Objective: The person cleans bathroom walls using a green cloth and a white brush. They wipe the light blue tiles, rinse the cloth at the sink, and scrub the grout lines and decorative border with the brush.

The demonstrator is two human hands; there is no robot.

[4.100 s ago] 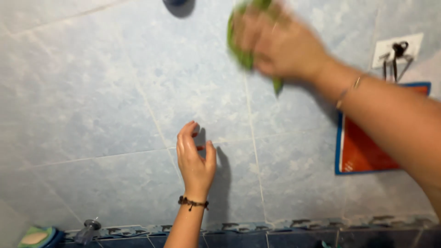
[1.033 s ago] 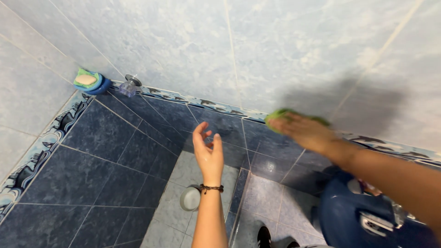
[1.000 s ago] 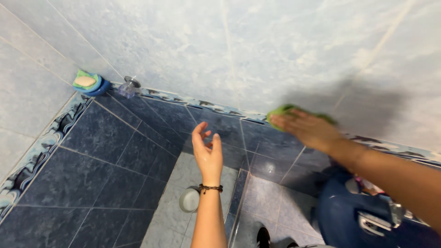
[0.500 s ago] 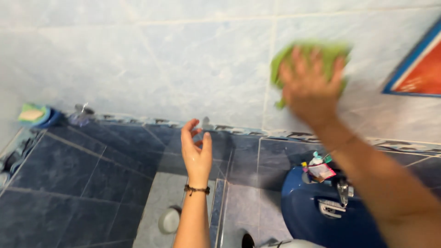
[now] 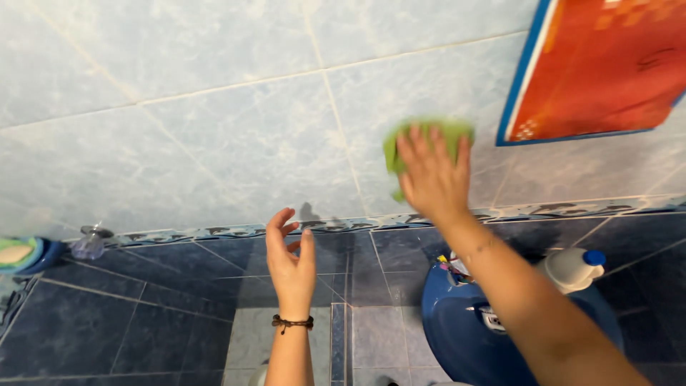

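Note:
My right hand (image 5: 432,175) presses a green cloth (image 5: 423,137) flat against the light blue tiled wall (image 5: 214,121), just left of a red board with a blue frame (image 5: 600,68). The cloth shows above and beside my spread fingers. My left hand (image 5: 289,261) hangs free in the air in front of the wall, fingers loosely apart, holding nothing. A dark bead bracelet sits on its wrist.
A patterned border strip (image 5: 214,232) divides the light tiles from dark blue tiles below. A blue sink (image 5: 457,329) with a white bottle (image 5: 572,268) and small items stands at lower right. A clear tap knob (image 5: 91,241) and a blue soap dish (image 5: 21,255) are on the left.
My right hand slid the cloth from the border strip up the light tiles, then slightly down and left. The view swung upward and right; my left hand kept its pose.

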